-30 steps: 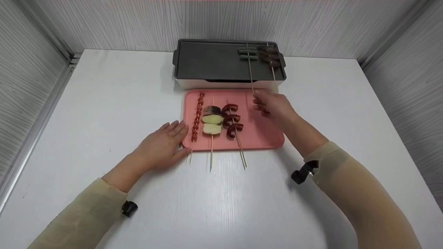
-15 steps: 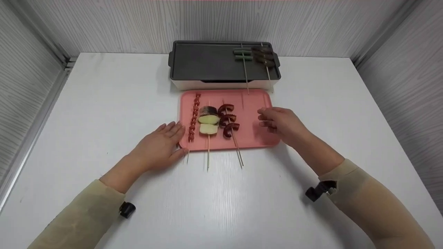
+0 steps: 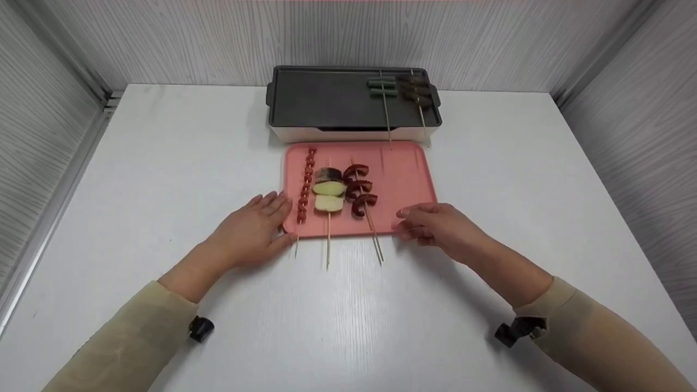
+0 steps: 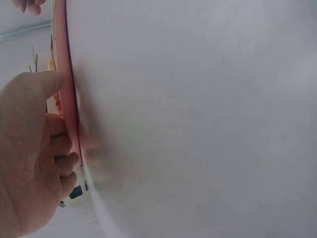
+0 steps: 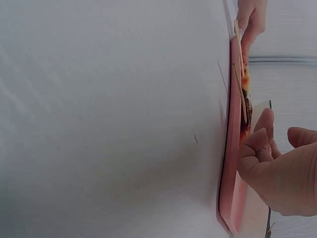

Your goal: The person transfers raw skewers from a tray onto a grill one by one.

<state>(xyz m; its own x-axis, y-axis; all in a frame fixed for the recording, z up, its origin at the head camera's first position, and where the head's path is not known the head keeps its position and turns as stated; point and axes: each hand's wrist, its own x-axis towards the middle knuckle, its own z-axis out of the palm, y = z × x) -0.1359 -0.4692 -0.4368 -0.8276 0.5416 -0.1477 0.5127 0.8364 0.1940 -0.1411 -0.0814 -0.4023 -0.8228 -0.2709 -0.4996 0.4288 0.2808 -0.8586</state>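
Observation:
A pink tray [image 3: 405, 179] lies on the white table with three skewers on it. From left to right they are a skewer of small red pieces [image 3: 306, 188], a skewer of thick pale slices [image 3: 329, 203] with a dark-skinned piece at its top, and a skewer of curled dark red pieces [image 3: 364, 202]. My left hand [image 3: 251, 231] rests at the tray's left edge, fingers extended and thumb by the near corner. Over the near right corner is my right hand [image 3: 441, 228], fingers loosely bent and holding nothing; in the right wrist view its thumb stands apart from the fingers.
Behind the tray stands a grill with a black plate [image 3: 321, 98] and a pale base. On its right side lie a skewer of green pieces [image 3: 383, 92] and a skewer of brown pieces [image 3: 416, 99], sticks pointing toward me. Grey wood-grain walls enclose the table.
My right hand has come away from the green skewer's stick on the grill and moved down to the tray's near right corner. The left hand stays at the tray's edge.

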